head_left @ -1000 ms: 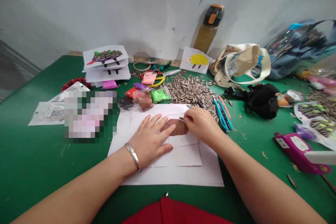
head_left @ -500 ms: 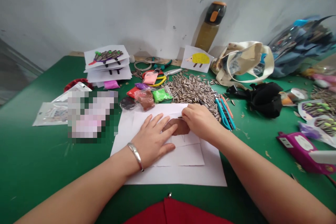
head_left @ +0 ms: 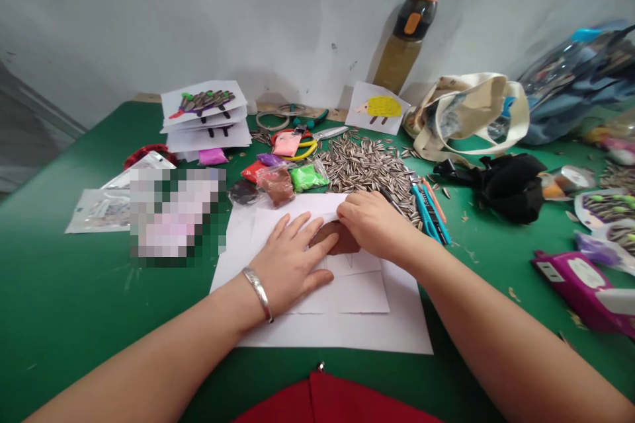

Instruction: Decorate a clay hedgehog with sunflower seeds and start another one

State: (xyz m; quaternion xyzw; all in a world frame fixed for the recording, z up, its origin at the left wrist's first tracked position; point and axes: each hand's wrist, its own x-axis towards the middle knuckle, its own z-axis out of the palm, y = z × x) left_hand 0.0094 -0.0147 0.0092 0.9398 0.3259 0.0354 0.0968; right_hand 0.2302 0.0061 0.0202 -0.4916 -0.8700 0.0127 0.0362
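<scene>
My left hand (head_left: 292,259), a silver bangle at its wrist, lies flat with fingers spread on a white paper sheet (head_left: 364,291). Its index finger rests over the left part of a flat brown clay shape (head_left: 343,242). Pencil lines show on the paper just below the clay. My right hand (head_left: 370,223) is closed in a pinch at the clay's upper edge; its fingertips hide whatever is between them. Beneath the drawing lies a larger white sheet (head_left: 397,330). A heap of striped sunflower seeds (head_left: 367,165) sits right behind my hands.
Clay packets, a green one (head_left: 308,177) among them, lie behind the paper near scissors (head_left: 331,133). Blue-handled tools (head_left: 429,211) are at the right, with a magenta glue gun (head_left: 583,287) farther out. Stacked hedgehog pictures (head_left: 203,109) and a bottle (head_left: 404,46) stand along the wall.
My right hand has shifted slightly left along the clay's top edge, and the dark tip seen by its fingers is now hidden. My left hand stays put. The view has turned a little.
</scene>
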